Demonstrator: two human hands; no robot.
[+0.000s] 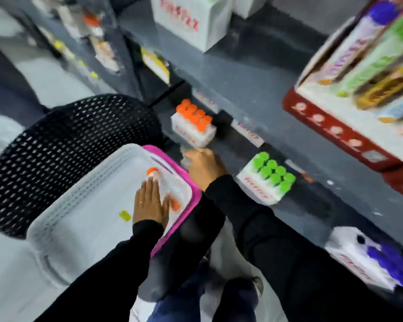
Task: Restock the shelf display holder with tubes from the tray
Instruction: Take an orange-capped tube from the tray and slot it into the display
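A white tray (84, 205) with a pink rim sits on a black chair. My left hand (148, 202) lies flat in it, fingers spread over orange-capped tubes (153, 172); another orange cap (175, 204) shows by the thumb. My right hand (204, 165) is closed around a tube at the shelf edge, just below the white display holder with orange-capped tubes (193, 123). The view is blurred, so the held tube is hard to make out. A second holder with green-capped tubes (266, 178) stands to the right.
The grey shelf (242, 89) carries a white box (191, 19) at the back and a red display box (358, 101) on the right. A holder with purple caps (382, 261) stands near right. The black mesh chair (63, 145) is left. A small yellow piece (125, 215) lies in the tray.
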